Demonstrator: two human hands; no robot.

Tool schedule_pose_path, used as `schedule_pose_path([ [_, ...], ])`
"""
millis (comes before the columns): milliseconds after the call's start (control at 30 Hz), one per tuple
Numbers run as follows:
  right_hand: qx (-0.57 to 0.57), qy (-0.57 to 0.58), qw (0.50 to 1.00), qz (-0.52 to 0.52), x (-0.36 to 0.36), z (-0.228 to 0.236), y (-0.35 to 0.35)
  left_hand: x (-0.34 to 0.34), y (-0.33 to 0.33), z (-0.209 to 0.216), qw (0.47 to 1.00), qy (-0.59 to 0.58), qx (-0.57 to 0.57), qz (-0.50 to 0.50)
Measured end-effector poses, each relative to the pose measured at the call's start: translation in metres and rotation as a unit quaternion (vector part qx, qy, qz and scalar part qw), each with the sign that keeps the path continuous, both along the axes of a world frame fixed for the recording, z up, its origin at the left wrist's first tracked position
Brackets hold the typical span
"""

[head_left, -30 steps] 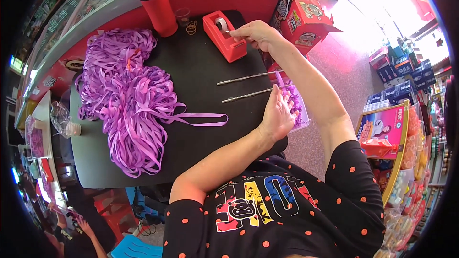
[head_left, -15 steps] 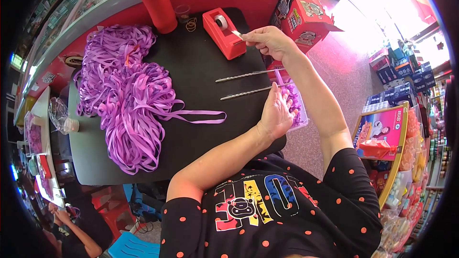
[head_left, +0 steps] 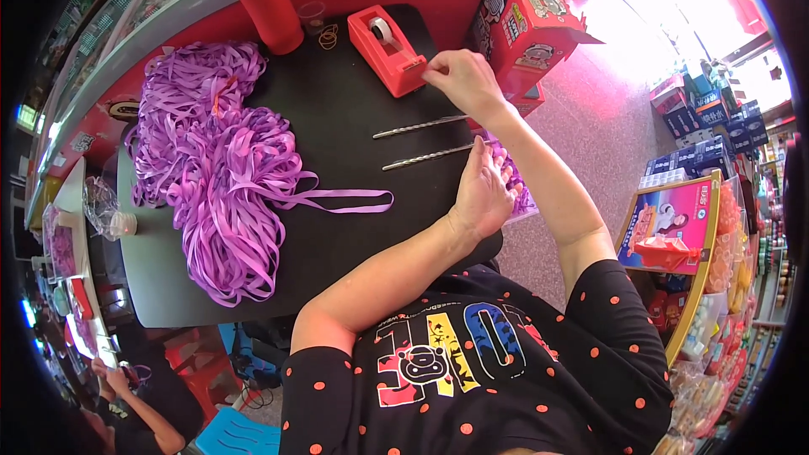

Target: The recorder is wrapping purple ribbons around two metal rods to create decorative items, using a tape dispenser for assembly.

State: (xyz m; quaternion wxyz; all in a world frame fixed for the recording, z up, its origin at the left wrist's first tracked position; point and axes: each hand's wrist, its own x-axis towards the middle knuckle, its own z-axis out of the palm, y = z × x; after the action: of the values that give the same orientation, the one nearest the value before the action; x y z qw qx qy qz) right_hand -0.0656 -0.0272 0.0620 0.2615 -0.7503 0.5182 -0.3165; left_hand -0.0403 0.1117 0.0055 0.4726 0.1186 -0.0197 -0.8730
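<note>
My right hand [head_left: 466,82] is closed in a pinch at the cutter end of a red tape dispenser [head_left: 383,55]. The strip of clear tape between its fingers is hard to make out now. My left hand [head_left: 489,191] stands beside the table's right edge, its fingers stretched and slightly curved, palm turned right. Two twisted metal rods [head_left: 427,157] jut in over the tabletop, one ending by the left thumb, the other under the right wrist. Purple ribbon [head_left: 523,194] shows in a clear tray behind the left fingers. A large heap of purple ribbon [head_left: 227,202] lies left, one loop trailing rightward.
The black table [head_left: 337,261] also carries a red tumbler [head_left: 271,8], a small clear cup [head_left: 312,17] and rubber bands [head_left: 329,36]. A red carton [head_left: 539,29] stands past the far right corner. Another person's arms [head_left: 139,404] show at lower left, near a blue stool [head_left: 240,434].
The right hand has moved slightly toward the dispenser's cutter; the tape strip seen earlier at its fingertips is less visible. The whole view has shifted a little. The left hand stays by the rods.
</note>
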Motion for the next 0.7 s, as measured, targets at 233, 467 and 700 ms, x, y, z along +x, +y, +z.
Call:
schedule_pose_path([
  [233, 0.181, -0.128, 0.975, 0.024, -0.072, 0.016, 0.033, -0.001, 0.004, 0.011, 0.999, -0.041, 0.025, 0.004],
  [467, 0.281, -0.048, 0.956, 0.064, -0.124, 0.020, 0.074, -0.005, -0.002, -0.004, 0.999, -0.047, 0.004, 0.013],
  [700, 0.213, 0.081, 0.972, 0.054, -0.125, 0.026, 0.099, -0.004, 0.000, -0.003, 0.995, -0.097, -0.013, -0.009],
])
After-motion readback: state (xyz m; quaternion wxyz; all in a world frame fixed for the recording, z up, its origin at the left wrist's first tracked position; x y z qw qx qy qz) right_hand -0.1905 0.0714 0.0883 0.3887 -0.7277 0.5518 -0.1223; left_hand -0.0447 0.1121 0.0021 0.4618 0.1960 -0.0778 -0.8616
